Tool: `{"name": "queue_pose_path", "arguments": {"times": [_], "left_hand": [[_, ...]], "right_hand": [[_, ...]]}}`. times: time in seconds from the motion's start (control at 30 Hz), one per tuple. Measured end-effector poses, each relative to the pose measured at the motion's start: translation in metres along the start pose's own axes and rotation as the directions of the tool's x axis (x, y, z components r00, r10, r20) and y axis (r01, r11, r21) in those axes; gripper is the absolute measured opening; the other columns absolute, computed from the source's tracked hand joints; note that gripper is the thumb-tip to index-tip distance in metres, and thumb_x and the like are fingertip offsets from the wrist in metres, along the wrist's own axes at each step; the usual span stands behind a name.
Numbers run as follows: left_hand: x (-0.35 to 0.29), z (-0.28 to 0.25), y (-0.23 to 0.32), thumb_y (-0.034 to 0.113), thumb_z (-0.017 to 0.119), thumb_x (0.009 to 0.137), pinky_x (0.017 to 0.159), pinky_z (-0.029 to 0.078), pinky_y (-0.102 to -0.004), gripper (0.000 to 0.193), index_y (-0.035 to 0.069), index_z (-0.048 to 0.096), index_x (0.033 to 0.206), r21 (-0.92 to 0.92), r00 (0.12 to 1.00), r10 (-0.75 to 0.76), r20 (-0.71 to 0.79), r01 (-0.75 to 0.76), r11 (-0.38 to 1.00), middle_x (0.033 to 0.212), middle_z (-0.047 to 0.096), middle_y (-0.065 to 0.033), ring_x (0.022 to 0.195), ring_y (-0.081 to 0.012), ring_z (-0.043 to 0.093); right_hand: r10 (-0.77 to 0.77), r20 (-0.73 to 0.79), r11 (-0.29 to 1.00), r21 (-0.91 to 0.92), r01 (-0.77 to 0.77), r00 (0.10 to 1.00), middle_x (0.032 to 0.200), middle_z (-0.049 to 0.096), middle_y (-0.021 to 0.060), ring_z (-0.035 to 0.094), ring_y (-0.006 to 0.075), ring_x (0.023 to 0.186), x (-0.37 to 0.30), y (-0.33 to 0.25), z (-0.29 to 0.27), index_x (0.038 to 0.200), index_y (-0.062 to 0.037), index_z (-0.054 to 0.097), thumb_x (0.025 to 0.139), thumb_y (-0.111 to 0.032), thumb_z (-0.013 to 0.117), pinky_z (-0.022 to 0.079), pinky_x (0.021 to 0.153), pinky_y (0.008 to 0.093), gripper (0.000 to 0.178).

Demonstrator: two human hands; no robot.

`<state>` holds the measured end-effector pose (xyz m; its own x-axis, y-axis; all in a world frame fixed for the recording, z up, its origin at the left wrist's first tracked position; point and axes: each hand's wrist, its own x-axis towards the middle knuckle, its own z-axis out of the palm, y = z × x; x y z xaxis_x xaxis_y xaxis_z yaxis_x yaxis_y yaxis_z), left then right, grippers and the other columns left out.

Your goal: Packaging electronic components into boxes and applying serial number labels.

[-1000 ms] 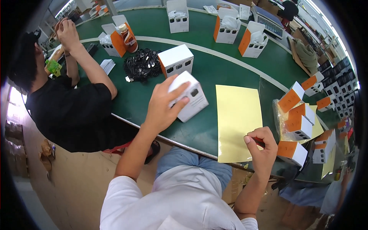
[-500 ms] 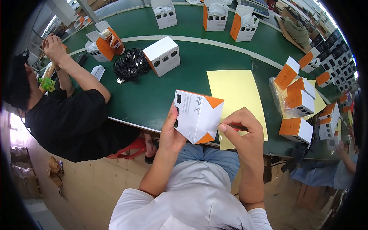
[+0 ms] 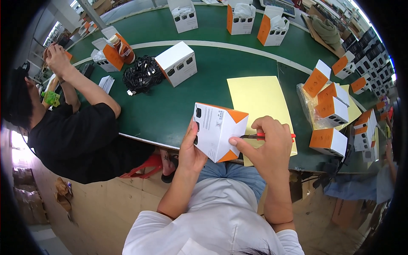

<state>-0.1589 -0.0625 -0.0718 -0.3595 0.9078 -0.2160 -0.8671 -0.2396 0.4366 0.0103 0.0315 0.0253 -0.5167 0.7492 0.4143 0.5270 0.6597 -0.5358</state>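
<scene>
The person's left hand (image 3: 192, 146), its fingers wrapped along one side, holds a white cardboard box with orange corner triangles (image 3: 212, 129) tilted before the body, at the counter's near edge. The right hand (image 3: 272, 146) has its fingers closed around a thin red-handled tool with a dark shaft (image 3: 252, 137), the shaft's end at the box, the thumb tip appearing to touch it. Behind lies a yellow rectangular sheet (image 3: 259, 95) on the green counter (image 3: 212, 85). Farther back are a tangled black cable heap (image 3: 142, 75) and, beside it, a closed white-and-orange carton (image 3: 179, 66).
</scene>
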Motion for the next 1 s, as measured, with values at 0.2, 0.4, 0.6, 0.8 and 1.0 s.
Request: {"name": "queue_pose_path", "arguments": {"times": [0.2, 0.4, 0.6, 0.8, 1.0], "left_hand": [[-0.001, -0.008, -0.004, 0.029, 0.049, 0.109, 0.111, 0.047, -0.0435, 0.049, 0.009, 0.041, 0.152, -0.039, 0.998, -0.059, 0.023, 0.06, 0.997, 0.143, 0.058, -0.0084, 0.132, -0.0231, 0.057], [0.014, 0.045, 0.005, 0.02, 0.066, 0.1, 0.107, 0.05, -0.0401, 0.062, -0.003, 0.041, 0.152, 0.378, 0.966, 0.12, 0.227, -0.201, 0.904, 0.145, 0.057, -0.0176, 0.127, -0.0278, 0.061], [0.094, 0.153, -0.047, 0.016, 0.076, 0.087, 0.111, 0.039, -0.0471, 0.052, 0.012, 0.062, 0.137, 0.492, 0.47, -0.191, 0.862, -0.866, 0.091, 0.146, 0.049, -0.0247, 0.13, -0.0396, 0.05], [0.156, 0.167, -0.153, 0.032, 0.074, 0.089, 0.113, 0.032, -0.0565, 0.044, 0.015, 0.061, 0.127, 0.221, 0.233, -0.377, 0.897, -0.972, -0.074, 0.146, 0.05, -0.0199, 0.135, -0.0413, 0.045], [0.14, 0.156, -0.045, 0.04, 0.08, 0.08, 0.115, 0.029, -0.0593, 0.048, 0.014, 0.068, 0.118, 0.276, 0.325, -0.058, 0.944, -0.872, -0.403, 0.148, 0.05, -0.0147, 0.138, -0.0393, 0.043]], "right_hand": [[0.13, 0.184, 0.971, 0.177, -0.163, 0.974, 0.073, 0.052, 0.0016, 0.046, 0.015, 0.066, 0.001, 0.031, -0.002, 0.086, -0.0058, 0.055, 0.073, -0.045, 0.09, 0.036, 0.068, 0.0319, 0.054], [0.626, 0.166, 0.268, 0.872, -0.41, 0.762, 0.077, 0.043, -0.008, 0.039, 0.0025, 0.072, -0.022, 0.067, 0.003, 0.086, -0.0081, 0.054, 0.091, -0.018, 0.077, 0.033, 0.061, 0.021, 0.026], [0.687, -0.215, 0.438, 0.885, -0.159, 0.694, 0.078, 0.042, -0.0043, 0.038, 0.0047, 0.07, -0.072, 0.068, -0.031, 0.081, -0.0085, 0.05, 0.091, -0.008, 0.07, 0.03, 0.06, 0.0216, 0.023], [0.609, -0.268, 0.471, 0.88, -0.069, 0.747, 0.077, 0.045, -0.0006, 0.043, 0.0067, 0.071, -0.086, 0.066, -0.053, 0.081, -0.0055, 0.05, 0.09, -0.004, 0.067, 0.033, 0.062, 0.0221, 0.019], [0.652, -0.019, 0.384, 0.87, -0.309, 0.758, 0.097, 0.048, 0.0028, 0.045, 0.0085, 0.082, -0.071, 0.046, -0.058, 0.102, -0.0068, 0.05, 0.089, 0.005, 0.058, 0.039, 0.069, 0.022, 0.019]]}}
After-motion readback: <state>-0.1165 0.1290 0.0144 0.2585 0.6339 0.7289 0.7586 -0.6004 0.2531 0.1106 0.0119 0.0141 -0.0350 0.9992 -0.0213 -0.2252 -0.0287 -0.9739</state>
